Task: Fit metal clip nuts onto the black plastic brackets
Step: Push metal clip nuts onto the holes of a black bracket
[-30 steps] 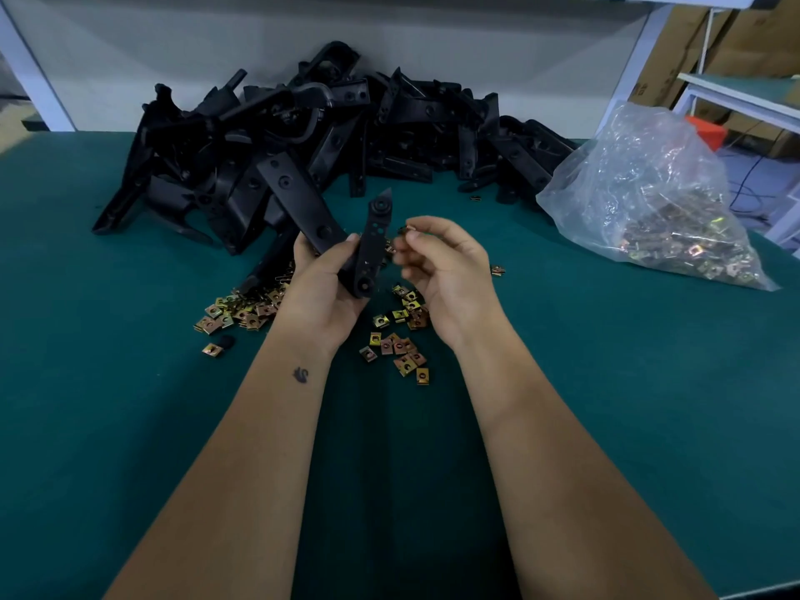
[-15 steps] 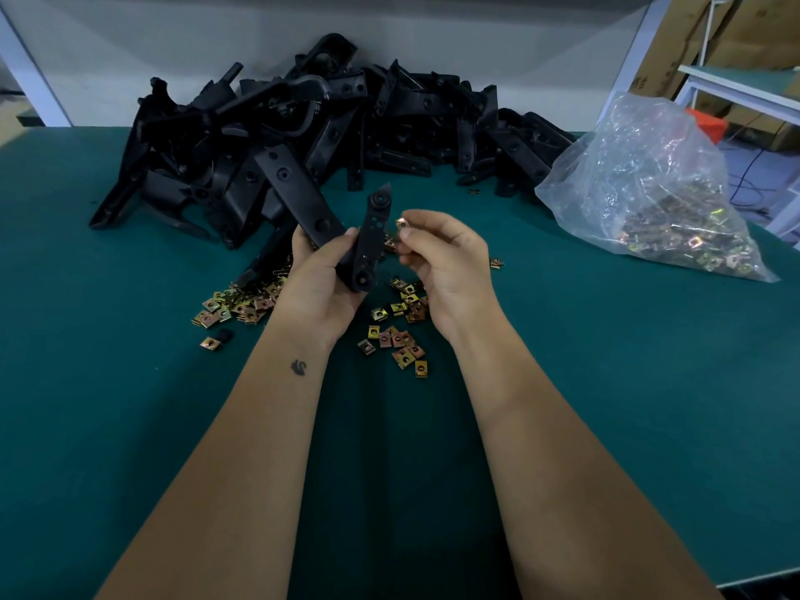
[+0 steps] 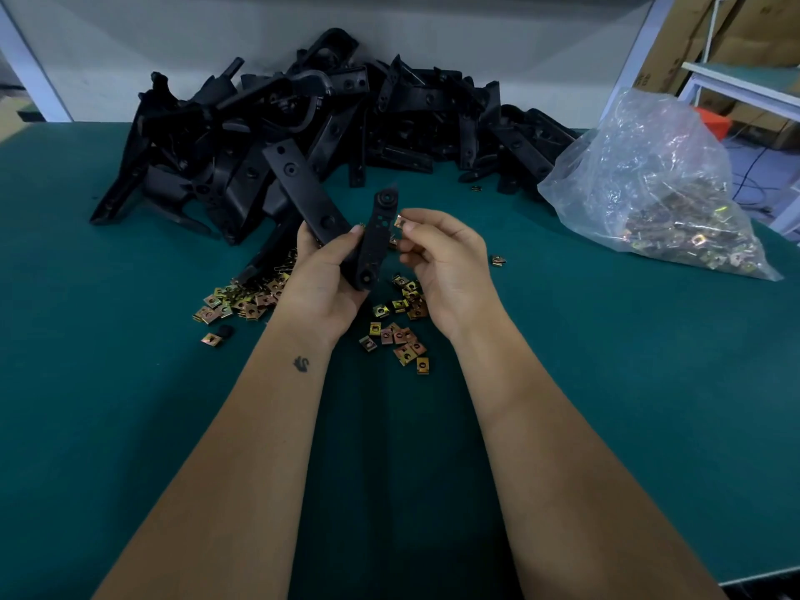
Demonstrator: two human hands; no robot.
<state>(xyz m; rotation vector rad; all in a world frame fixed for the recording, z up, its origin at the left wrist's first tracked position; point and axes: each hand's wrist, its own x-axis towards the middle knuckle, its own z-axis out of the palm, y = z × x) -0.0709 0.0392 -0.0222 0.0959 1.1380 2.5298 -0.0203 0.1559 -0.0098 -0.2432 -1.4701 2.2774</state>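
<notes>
My left hand point(image 3: 324, 279) grips a black plastic bracket point(image 3: 375, 236) and holds it nearly upright above the green table; its round-holed end points up. My right hand point(image 3: 446, 262) pinches a small brass-coloured clip nut point(image 3: 401, 221) between thumb and forefinger, right beside the bracket's upper right edge. Whether the nut touches the bracket I cannot tell. Loose clip nuts point(image 3: 400, 339) lie scattered on the table under and between both hands, with a second cluster of clip nuts point(image 3: 242, 300) to the left.
A big heap of black brackets point(image 3: 303, 136) fills the back of the green table point(image 3: 130, 404) against the wall. A clear plastic bag of clip nuts point(image 3: 649, 201) lies at the right. One stray nut point(image 3: 498, 261) sits right of my right hand.
My right hand has brought the clip nut up beside the bracket's upper part and turned it so its flat face shows. The left hand keeps the bracket in the same spot.
</notes>
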